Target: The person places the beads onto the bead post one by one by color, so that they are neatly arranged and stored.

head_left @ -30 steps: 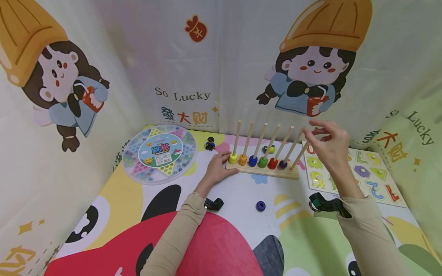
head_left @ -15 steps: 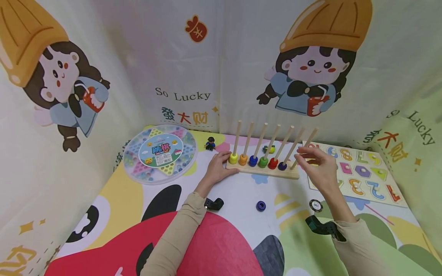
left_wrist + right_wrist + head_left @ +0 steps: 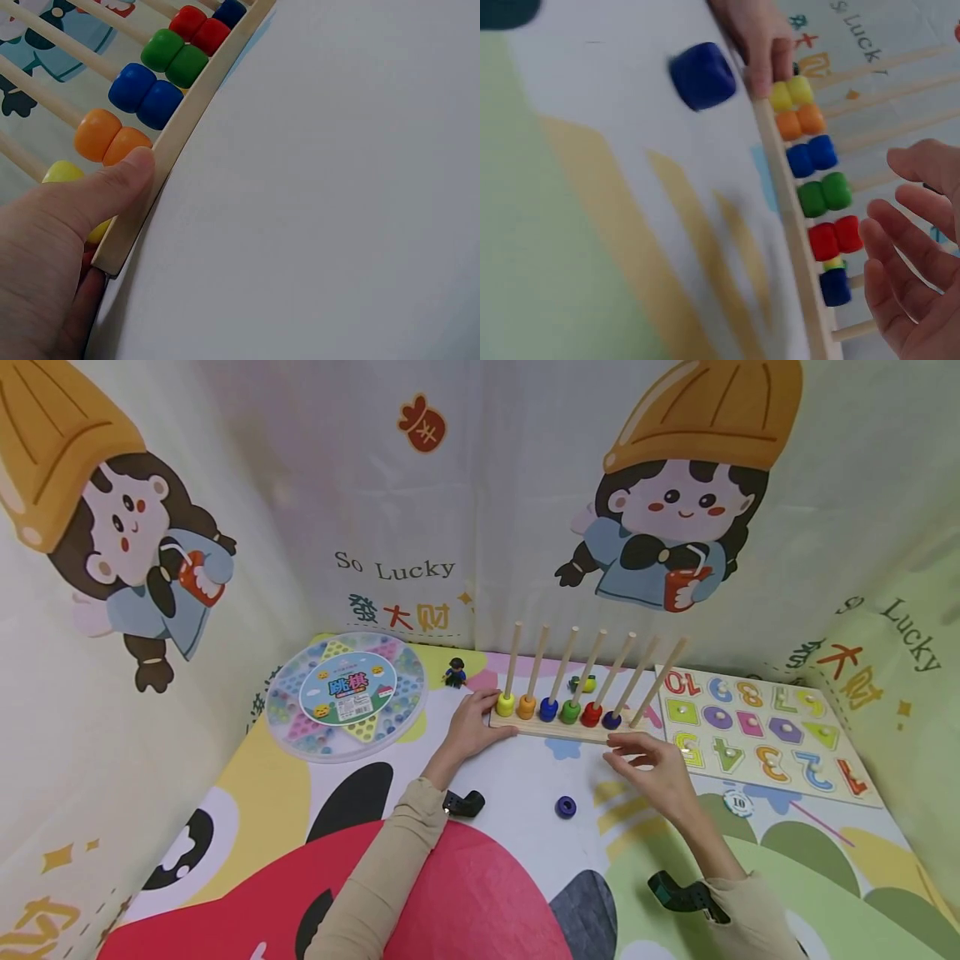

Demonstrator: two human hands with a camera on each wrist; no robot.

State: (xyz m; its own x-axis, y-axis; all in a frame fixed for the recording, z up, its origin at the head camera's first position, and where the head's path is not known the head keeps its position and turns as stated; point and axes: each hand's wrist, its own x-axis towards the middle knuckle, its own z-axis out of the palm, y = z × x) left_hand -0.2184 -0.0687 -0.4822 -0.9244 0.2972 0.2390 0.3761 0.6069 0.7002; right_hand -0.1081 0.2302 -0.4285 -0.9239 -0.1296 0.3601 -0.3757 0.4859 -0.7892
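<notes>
A wooden bead rack [image 3: 551,729] has several upright pegs. Pairs of yellow, orange, blue, green and red beads sit low on its pegs, then a single dark blue bead [image 3: 835,287]; the rightmost peg [image 3: 660,682] is bare. My left hand [image 3: 471,727] grips the left end of the base, thumb along its front edge in the left wrist view. Holding nothing, my right hand [image 3: 656,770] hovers by the base's front right corner, fingers loosely bent and apart. One loose dark blue bead [image 3: 559,810] lies on the table in front of the rack, left of my right hand.
A round Chinese checkers box [image 3: 347,693] lies left of the rack, with a small toy figure [image 3: 455,673] between them. On the right lie a number puzzle board [image 3: 759,727] and a poker chip [image 3: 738,803]. A small green-yellow toy [image 3: 588,683] sits behind the pegs.
My right hand has come down from the top of the rightmost peg and moved left and nearer, toward the loose bead. A poker chip its forearm covered now shows. My left hand stays put.
</notes>
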